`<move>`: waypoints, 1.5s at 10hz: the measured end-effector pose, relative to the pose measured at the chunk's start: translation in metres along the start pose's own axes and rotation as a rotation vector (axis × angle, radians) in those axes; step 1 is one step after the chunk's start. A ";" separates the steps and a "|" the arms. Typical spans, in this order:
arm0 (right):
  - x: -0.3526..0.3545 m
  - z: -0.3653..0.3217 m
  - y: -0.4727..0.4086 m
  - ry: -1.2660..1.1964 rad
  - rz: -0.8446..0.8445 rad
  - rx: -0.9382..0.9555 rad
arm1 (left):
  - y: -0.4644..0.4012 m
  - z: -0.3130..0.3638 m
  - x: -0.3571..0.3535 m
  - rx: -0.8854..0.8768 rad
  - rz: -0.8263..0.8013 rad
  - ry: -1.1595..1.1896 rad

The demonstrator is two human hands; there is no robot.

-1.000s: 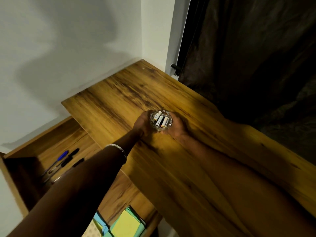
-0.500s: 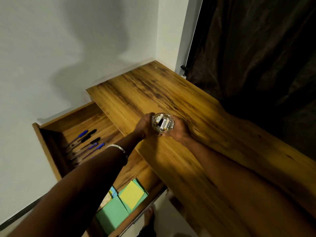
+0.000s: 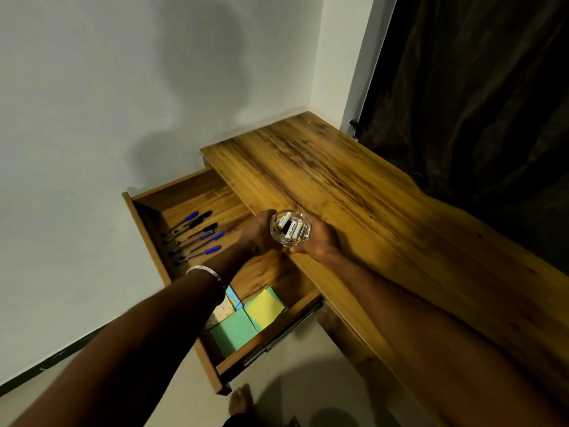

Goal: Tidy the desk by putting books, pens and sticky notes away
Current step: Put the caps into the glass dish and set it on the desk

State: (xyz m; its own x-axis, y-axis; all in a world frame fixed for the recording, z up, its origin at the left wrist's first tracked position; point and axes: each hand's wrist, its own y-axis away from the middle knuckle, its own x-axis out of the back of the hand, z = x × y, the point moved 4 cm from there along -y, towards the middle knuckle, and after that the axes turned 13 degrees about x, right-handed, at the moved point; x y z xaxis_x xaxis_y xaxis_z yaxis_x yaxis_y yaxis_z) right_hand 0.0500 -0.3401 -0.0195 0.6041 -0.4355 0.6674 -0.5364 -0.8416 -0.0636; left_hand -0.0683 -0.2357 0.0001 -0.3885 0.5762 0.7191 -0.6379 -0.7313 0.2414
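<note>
Both hands hold a small glass bowl (image 3: 291,229) w/ batteries (image 3: 292,230) in it, mid frame, right over the desk (image 3: 369,204) edge. Left hand (image 3: 257,234) wraps its left side, right hand (image 3: 317,240) wraps its right side. The open drawer (image 3: 144,217) is at left. Pens (image 3: 194,234) lie in a row near its far end. Sticky notes (image 3: 246,318), green & yellow, sit at its near end, lower mid frame. A bare foot (image 3: 241,402) shows at the bottom.

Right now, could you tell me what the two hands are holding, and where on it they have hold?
Both hands hold a small glass bowl of batteries. The left hand and the right hand cup its opposite sides, at the desk edge above the open drawer.
</note>
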 end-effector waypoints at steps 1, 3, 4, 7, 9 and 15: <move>-0.012 -0.016 0.009 -0.040 -0.016 0.010 | 0.009 -0.016 0.011 0.020 0.004 -0.011; -0.047 -0.049 0.013 -0.017 -0.024 0.013 | 0.021 -0.051 0.043 0.014 -0.002 -0.034; -0.067 -0.069 0.014 -0.015 -0.002 0.016 | 0.024 -0.069 0.060 -0.007 -0.017 -0.042; -0.128 -0.107 0.013 -0.184 0.048 -0.164 | 0.010 -0.125 0.098 -0.113 -0.087 -0.100; -0.172 -0.084 0.001 -0.164 0.149 -0.230 | -0.004 -0.148 0.105 -0.134 -0.141 -0.148; -0.214 -0.055 -0.016 -0.049 0.164 -0.417 | -0.086 -0.176 0.052 -0.250 -0.320 -0.426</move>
State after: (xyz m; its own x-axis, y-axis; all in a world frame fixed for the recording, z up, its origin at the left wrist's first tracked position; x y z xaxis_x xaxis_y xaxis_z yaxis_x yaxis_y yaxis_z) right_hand -0.1033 -0.2160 -0.1204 0.5130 -0.5758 0.6366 -0.8132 -0.5635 0.1456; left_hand -0.1505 -0.0785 -0.0982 0.1176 0.5189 0.8467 -0.8371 -0.4070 0.3656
